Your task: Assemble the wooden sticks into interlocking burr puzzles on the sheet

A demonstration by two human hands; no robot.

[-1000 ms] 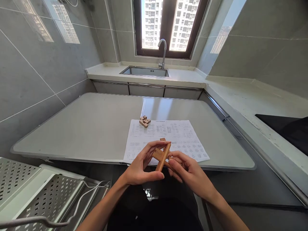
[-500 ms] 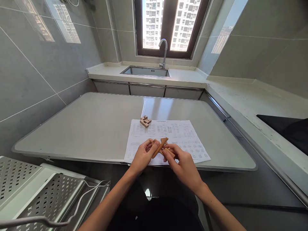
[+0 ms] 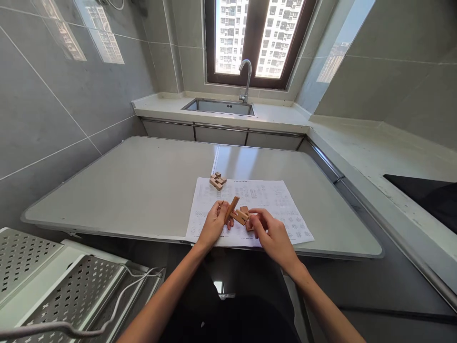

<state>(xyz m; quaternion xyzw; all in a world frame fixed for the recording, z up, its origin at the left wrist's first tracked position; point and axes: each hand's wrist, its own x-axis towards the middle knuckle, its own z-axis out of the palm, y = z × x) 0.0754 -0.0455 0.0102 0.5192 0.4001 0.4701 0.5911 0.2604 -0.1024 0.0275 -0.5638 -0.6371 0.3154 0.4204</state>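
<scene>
Both hands are low over a printed instruction sheet (image 3: pixel 282 202) on the grey table (image 3: pixel 143 186). My left hand (image 3: pixel 213 224) grips a long wooden puzzle bar (image 3: pixel 232 207) that tilts up and away. My right hand (image 3: pixel 270 233) pinches notched wooden pieces (image 3: pixel 243 216) that meet the bar's lower end. A small cluster of joined wooden blocks (image 3: pixel 217 180) rests on the sheet's far left corner, beyond my hands.
A sink (image 3: pixel 219 106) with a curved tap (image 3: pixel 246 76) sits under the window at the back. A counter with a black hob (image 3: pixel 424 193) runs along the right. Perforated metal shelving (image 3: pixel 46 281) stands at the lower left, below the table's front edge.
Both hands moved forward and down from in front of my body to just above the sheet. The crossed wooden pieces came apart a little, with the long bar now tilted up in my left hand.
</scene>
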